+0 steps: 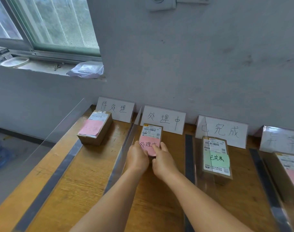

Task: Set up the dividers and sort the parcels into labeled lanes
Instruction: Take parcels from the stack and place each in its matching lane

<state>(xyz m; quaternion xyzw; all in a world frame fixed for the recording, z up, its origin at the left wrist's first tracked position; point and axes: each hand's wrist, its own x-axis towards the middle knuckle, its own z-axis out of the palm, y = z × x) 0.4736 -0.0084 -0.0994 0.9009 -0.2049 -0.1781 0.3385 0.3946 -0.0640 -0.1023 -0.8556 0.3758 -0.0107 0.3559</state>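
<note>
The parcel (151, 136) with the pink note is gripped at its near end by both hands, left hand (137, 157) and right hand (163, 162), fingers curled round the edges. It's sat on the bench (86, 173) in the 2nd lane, right in front of the 处理中 sign (163, 119), between clear dividers (126, 148).

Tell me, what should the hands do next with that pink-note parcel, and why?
Probably let go and draw back. The left hand and right hand both grip the parcel with the pink note, which already appears to rest on the table in front of the 处理中 sign, and its note seems to carry the same characters.
</note>
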